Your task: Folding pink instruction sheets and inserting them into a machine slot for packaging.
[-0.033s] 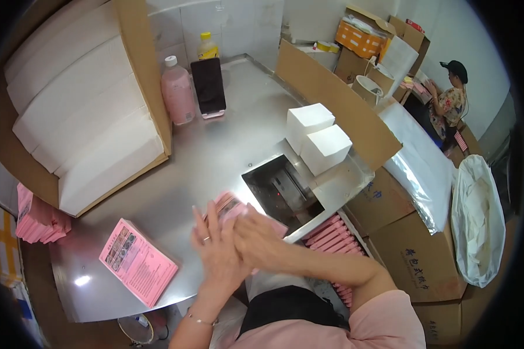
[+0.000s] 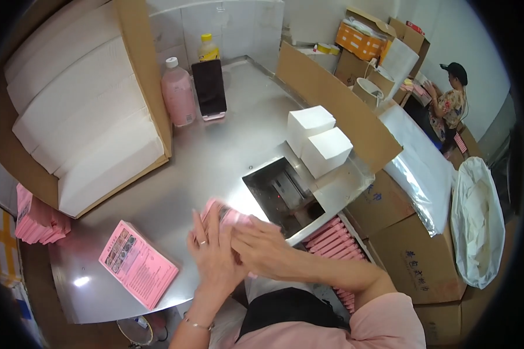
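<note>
Item 1: small pink box [image 2: 222,215], on steel table [image 2: 227,145] near its front edge, at 6 o'clock in my view. I see box pressed between both hands: left hand [image 2: 211,253] at its 7 o'clock, fingers up against it; right hand [image 2: 263,247] at its 4 o'clock, laid across. Both hands grasping box, neither clenched. Look: pale pink, flat, mostly covered, far corner only showing. Item 2: stack of pink leaflets [image 2: 138,271] at 9 o'clock from hands, apart.

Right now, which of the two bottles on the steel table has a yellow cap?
The yellow-capped bottle behind the dark phone; the pink bottle beside it has a white cap.
</note>
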Motion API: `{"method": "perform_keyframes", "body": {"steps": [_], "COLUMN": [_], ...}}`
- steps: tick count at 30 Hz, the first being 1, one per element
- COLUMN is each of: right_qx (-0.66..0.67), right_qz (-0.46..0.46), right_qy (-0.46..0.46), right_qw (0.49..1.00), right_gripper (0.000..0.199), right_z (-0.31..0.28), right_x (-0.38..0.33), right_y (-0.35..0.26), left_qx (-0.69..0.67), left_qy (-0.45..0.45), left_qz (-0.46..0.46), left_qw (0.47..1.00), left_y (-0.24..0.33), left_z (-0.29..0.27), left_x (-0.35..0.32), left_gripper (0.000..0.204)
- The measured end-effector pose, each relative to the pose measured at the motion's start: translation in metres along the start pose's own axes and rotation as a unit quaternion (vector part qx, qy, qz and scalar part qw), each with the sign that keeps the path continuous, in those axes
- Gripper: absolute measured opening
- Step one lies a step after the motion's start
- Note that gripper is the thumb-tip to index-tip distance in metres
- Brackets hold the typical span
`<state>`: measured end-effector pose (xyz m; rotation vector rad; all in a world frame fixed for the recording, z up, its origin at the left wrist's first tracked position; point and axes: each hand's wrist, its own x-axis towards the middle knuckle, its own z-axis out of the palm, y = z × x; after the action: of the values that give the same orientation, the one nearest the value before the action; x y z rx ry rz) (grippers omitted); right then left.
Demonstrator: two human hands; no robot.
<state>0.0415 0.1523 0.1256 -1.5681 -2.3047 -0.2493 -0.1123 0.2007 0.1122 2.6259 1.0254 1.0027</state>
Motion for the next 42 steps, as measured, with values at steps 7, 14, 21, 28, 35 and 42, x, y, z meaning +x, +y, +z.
{"method": "perform_keyframes", "body": {"steps": [7,14,21,28,35,42], "right_qx": [-0.279,-0.159,-0.207,0.042,0.086,-0.018], "right_qz": [0.285,0.338,0.224,-0.025,0.222,0.222], "right_qy": [0.212,0.173,0.221,0.092,0.001,0.152], "right_qw": [0.892,0.911,0.926,0.994,0.971,0.963], "right_gripper": [0.024,0.020,0.038,0.024,0.017,0.020], "right_z": [-0.061,-0.049,-0.041,0.004,0.032,-0.011], "right_x": [-0.022,-0.050,-0.042,-0.032,-0.014,-0.030], "right_y": [0.124,0.157,0.127,-0.008,0.071,0.082], "left_qx": [0.104,0.058,-0.030,0.019,-0.129,-0.074], "left_qy": [-0.084,-0.057,-0.137,-0.119,-0.145,0.054], "left_qz": [-0.036,0.045,0.029,0.055,-0.002,-0.117], "left_qw": [0.990,0.996,0.990,0.991,0.981,0.989], "left_y": [0.002,0.002,0.002,0.000,-0.004,-0.054], "left_z": [-0.005,-0.014,-0.012,-0.030,-0.050,-0.088], "left_x": [-0.003,0.003,-0.008,0.004,-0.003,-0.055], "left_gripper": [0.059,0.048,0.043,0.080,0.068,0.026]}}
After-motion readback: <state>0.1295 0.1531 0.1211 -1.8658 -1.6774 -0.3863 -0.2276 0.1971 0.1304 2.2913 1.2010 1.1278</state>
